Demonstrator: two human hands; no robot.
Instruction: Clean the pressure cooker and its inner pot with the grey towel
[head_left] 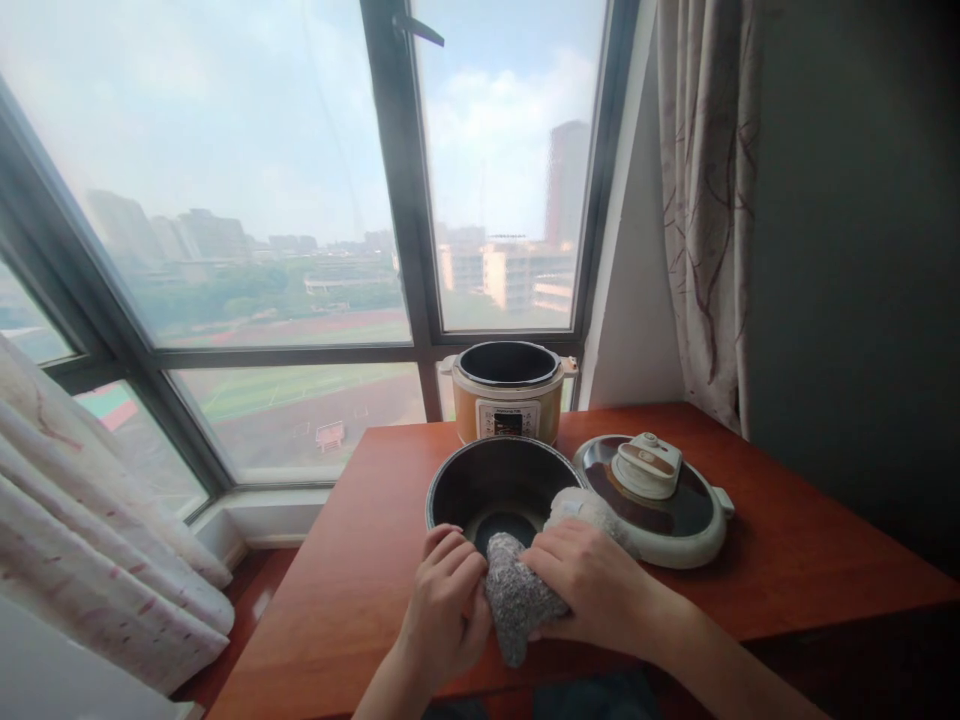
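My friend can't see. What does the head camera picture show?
Two hands, left and right, grip a grey cloth at the near rim of a dark inner pot on a wooden table, with a cooker and lid nearby.

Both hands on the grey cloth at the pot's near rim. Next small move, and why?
Probably push the cloth forward over the rim and down into the inner pot. Both the left hand and right hand grip it at the near edge, and the pot sits open right in front of them.
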